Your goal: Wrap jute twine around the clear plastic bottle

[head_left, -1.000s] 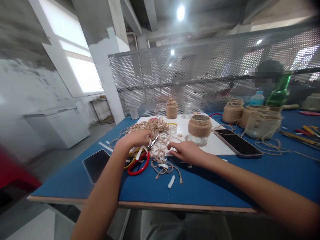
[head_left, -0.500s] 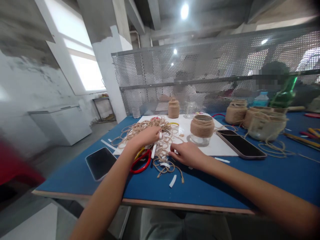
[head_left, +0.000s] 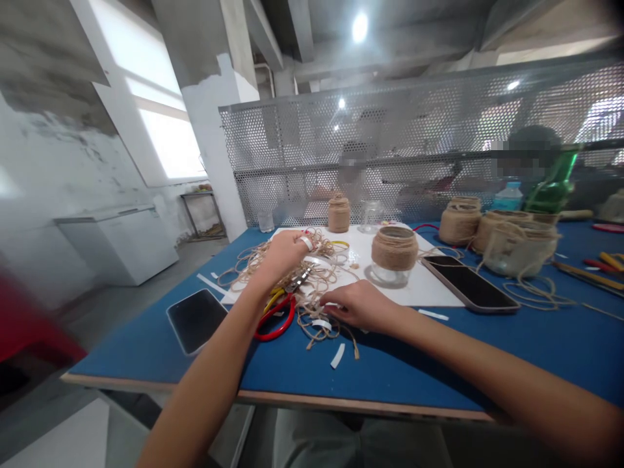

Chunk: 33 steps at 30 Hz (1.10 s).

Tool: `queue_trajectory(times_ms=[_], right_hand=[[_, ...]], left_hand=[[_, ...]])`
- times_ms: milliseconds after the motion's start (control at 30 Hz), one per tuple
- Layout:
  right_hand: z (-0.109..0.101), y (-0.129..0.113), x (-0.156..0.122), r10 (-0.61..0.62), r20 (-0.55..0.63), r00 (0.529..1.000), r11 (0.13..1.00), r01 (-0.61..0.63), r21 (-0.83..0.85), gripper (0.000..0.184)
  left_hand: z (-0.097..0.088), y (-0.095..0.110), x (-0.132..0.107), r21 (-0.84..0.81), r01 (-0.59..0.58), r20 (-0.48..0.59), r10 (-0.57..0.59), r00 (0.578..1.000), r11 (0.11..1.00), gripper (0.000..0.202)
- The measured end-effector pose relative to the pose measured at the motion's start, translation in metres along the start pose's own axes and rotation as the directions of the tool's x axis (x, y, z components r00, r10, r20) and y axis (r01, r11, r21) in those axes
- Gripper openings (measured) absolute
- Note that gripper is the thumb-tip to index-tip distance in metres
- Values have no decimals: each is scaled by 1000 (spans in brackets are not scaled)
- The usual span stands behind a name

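Your left hand (head_left: 285,257), fingers (head_left: 297,244) curled into tangled tan jute twine (head_left: 319,331) at 12 o'clock, grip unclear; right hand (head_left: 363,307) lies on it, fingers (head_left: 331,305) extended, no clear grasp, by red-handled scissors (head_left: 273,337) on the blue counter (head_left: 390,370).

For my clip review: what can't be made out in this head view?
Head view:
Scissors: blades partly hidden by twine and the left hand.
Twine under the right hand: covered by the palm.
Tools at the table's right end: cut off by the frame edge, too small to name.
Person behind the perforated metal screen: blurred by it.
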State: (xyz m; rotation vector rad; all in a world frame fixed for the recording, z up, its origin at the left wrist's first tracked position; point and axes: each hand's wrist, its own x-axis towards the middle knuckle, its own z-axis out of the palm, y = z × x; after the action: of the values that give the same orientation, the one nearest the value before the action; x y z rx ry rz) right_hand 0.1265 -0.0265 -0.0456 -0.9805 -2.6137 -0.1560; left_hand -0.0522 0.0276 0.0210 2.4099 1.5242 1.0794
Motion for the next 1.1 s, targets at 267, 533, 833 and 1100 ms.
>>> queue_trajectory(times_ms=[267, 533, 833, 1100], right_hand=[[4, -4, 7, 2, 122, 993, 991, 14, -131, 24], [-1, -6, 4, 49, 122, 991, 980, -24, -196, 22], [-13, -2, 2, 168, 66, 984, 962, -149, -228, 26], [-24, 15, 0, 415, -82, 906, 883, -380, 276, 20]], left_hand=[[2, 3, 1, 209, -4, 57, -9, 998, 978, 13], [10, -10, -1, 330, -135, 404, -10, 915, 934, 17], [28, -13, -7, 360, -203, 652, -90, 753, 911, 18], [14, -17, -4, 392, -194, 568, -71, 820, 899, 23]])
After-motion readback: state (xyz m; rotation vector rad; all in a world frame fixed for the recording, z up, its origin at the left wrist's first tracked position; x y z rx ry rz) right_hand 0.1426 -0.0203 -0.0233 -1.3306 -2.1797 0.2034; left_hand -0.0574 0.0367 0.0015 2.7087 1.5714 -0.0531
